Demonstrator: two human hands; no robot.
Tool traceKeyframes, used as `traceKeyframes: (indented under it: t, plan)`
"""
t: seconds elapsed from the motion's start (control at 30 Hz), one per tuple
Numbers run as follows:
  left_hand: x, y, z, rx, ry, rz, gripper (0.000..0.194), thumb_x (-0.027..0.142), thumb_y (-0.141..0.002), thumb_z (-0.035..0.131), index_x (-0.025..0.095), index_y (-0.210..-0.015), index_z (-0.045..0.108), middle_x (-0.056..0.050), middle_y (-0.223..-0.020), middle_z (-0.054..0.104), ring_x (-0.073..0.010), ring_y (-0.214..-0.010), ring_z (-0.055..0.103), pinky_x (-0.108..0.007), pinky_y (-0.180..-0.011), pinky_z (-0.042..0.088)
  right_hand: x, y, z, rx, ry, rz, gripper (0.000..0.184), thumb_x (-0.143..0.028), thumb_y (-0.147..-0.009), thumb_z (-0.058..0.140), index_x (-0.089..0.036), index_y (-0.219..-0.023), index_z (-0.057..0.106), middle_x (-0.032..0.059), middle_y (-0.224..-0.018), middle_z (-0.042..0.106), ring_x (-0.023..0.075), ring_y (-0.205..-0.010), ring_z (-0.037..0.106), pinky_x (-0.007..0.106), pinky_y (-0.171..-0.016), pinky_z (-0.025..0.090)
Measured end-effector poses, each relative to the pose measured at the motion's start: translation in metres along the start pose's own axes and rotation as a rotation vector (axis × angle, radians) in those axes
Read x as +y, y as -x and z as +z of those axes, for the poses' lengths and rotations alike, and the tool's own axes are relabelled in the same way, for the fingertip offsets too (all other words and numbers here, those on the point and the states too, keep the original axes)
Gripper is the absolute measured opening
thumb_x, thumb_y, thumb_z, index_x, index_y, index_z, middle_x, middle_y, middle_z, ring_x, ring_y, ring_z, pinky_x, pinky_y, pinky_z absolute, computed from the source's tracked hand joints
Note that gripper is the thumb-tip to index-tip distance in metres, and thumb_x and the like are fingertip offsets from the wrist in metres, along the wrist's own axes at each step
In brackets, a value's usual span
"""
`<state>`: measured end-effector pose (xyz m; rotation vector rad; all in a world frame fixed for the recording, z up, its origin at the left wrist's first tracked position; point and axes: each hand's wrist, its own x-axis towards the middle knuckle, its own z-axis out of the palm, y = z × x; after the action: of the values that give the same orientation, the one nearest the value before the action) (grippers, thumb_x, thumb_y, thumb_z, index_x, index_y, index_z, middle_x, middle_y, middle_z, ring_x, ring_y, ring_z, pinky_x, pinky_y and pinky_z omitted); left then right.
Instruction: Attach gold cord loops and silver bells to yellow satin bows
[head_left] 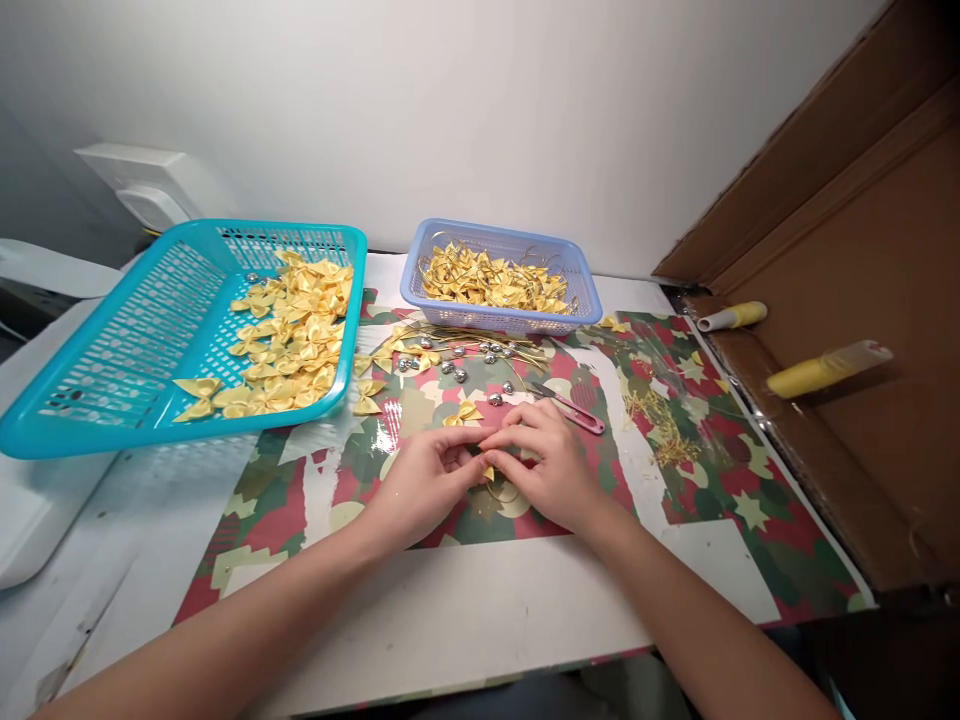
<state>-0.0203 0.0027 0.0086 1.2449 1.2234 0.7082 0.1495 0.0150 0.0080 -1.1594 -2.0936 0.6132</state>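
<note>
Bow (pixel 489 474): one; left hand (pixel 429 480), right hand (pixel 553 462) pinching it

Yellow ribbon bow (pixel 490 474): held, mostly hidden, pointed tip showing; thin gold cord (pixel 501 498) curving beside it, inward from tabletop's (pixel 420 620) near edge

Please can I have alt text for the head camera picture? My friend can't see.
A bare left hand and right hand pinch a half-hidden yellow ribbon piece over a red and green patterned sheet. Beyond lie small silver balls and pink metal snips. Turquoise and pale blue plastic baskets hold yellow bows.
</note>
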Motion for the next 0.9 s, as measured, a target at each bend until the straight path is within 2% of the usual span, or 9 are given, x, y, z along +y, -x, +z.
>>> traceKeyframes:
  t: [0.13, 0.23, 0.33, 0.43, 0.5, 0.57, 0.67, 0.77, 0.9]
  plan:
    - [-0.001, 0.000, 0.001, -0.028, 0.032, 0.073, 0.034, 0.031, -0.082, 0.062, 0.016, -0.110, 0.071, -0.003, -0.077, 0.068, -0.0138, -0.064, 0.056, -0.023, -0.058, 0.046, -0.006, 0.000, 0.001, -0.036, 0.012, -0.018, 0.016, -0.013, -0.086, 0.057, -0.022, -0.076, 0.065, 0.0023, -0.083, 0.063, 0.0195, -0.083, 0.047, 0.037, -0.078, 0.039]
    - [-0.001, 0.000, 0.001, -0.042, 0.064, 0.066, 0.036, 0.034, -0.081, 0.063, 0.016, -0.111, 0.071, -0.007, -0.088, 0.072, -0.0170, -0.072, 0.063, -0.025, -0.063, 0.051, -0.010, -0.001, -0.001, 0.050, -0.096, -0.035, 0.017, -0.013, -0.088, 0.053, -0.023, -0.077, 0.061, 0.0023, -0.082, 0.059, 0.0192, -0.084, 0.048, 0.037, -0.078, 0.040]
    - [-0.001, 0.002, 0.001, 0.008, 0.048, 0.018, 0.041, 0.034, -0.076, 0.067, 0.015, -0.113, 0.071, -0.009, -0.089, 0.074, -0.0194, -0.072, 0.066, -0.027, -0.061, 0.053, -0.010, -0.003, -0.016, 0.244, -0.284, -0.023, 0.014, -0.022, -0.091, 0.050, -0.025, -0.080, 0.058, 0.0018, -0.080, 0.052, 0.0184, -0.082, 0.049, 0.035, -0.076, 0.041]
    - [0.000, 0.003, 0.001, 0.043, 0.010, 0.015, 0.041, 0.033, -0.074, 0.068, 0.016, -0.110, 0.072, -0.007, -0.082, 0.074, -0.0198, -0.069, 0.066, -0.027, -0.056, 0.052, -0.005, -0.006, -0.045, 0.530, -0.433, -0.016, 0.016, -0.032, -0.091, 0.050, -0.025, -0.077, 0.053, 0.0012, -0.080, 0.042, 0.0166, -0.075, 0.046, 0.031, -0.069, 0.039]
    - [0.001, 0.003, 0.001, 0.050, -0.005, 0.029, 0.039, 0.033, -0.073, 0.067, 0.017, -0.108, 0.073, -0.006, -0.077, 0.073, -0.0190, -0.066, 0.065, -0.026, -0.055, 0.051, -0.003, -0.008, -0.067, 0.712, -0.517, -0.037, 0.019, -0.032, -0.086, 0.056, -0.024, -0.072, 0.048, 0.0001, -0.080, 0.036, 0.0151, -0.071, 0.041, 0.030, -0.068, 0.038]
    - [0.002, 0.004, 0.001, 0.053, -0.024, 0.050, 0.038, 0.033, -0.073, 0.066, 0.018, -0.106, 0.074, -0.004, -0.073, 0.072, -0.0181, -0.064, 0.063, -0.026, -0.053, 0.050, -0.003, -0.007, -0.083, 0.818, -0.584, -0.070, 0.022, -0.030, -0.082, 0.062, -0.023, -0.068, 0.047, -0.0005, -0.080, 0.033, 0.0139, -0.070, 0.038, 0.029, -0.068, 0.037]
    - [0.002, 0.004, 0.002, 0.052, -0.089, 0.071, 0.037, 0.032, -0.075, 0.064, 0.018, -0.108, 0.074, -0.002, -0.064, 0.068, -0.0158, -0.057, 0.059, -0.024, -0.050, 0.045, -0.004, -0.006, -0.094, 0.844, -0.607, -0.085, 0.024, -0.030, -0.079, 0.065, -0.022, -0.066, 0.046, -0.0007, -0.079, 0.032, 0.0133, -0.068, 0.036, 0.029, -0.068, 0.036]
    - [0.001, 0.003, 0.002, 0.047, -0.182, 0.080, 0.037, 0.031, -0.078, 0.060, 0.018, -0.110, 0.073, 0.000, -0.058, 0.064, -0.0138, -0.051, 0.053, -0.023, -0.047, 0.040, -0.004, -0.005, -0.093, 0.837, -0.553, -0.077, 0.024, -0.033, -0.081, 0.064, -0.023, -0.068, 0.046, -0.0005, -0.079, 0.032, 0.0142, -0.069, 0.038, 0.030, -0.067, 0.038]
    - [0.001, 0.006, 0.004, 0.032, -0.305, 0.168, 0.033, 0.026, -0.082, 0.053, 0.016, -0.107, 0.073, -0.005, -0.073, 0.071, -0.0129, -0.051, 0.055, -0.024, -0.047, 0.042, 0.000, -0.006, -0.087, 0.799, -0.590, -0.094, 0.020, -0.032, -0.083, 0.062, -0.023, -0.069, 0.050, -0.0004, -0.080, 0.035, 0.0139, -0.071, 0.042, 0.030, -0.070, 0.040]
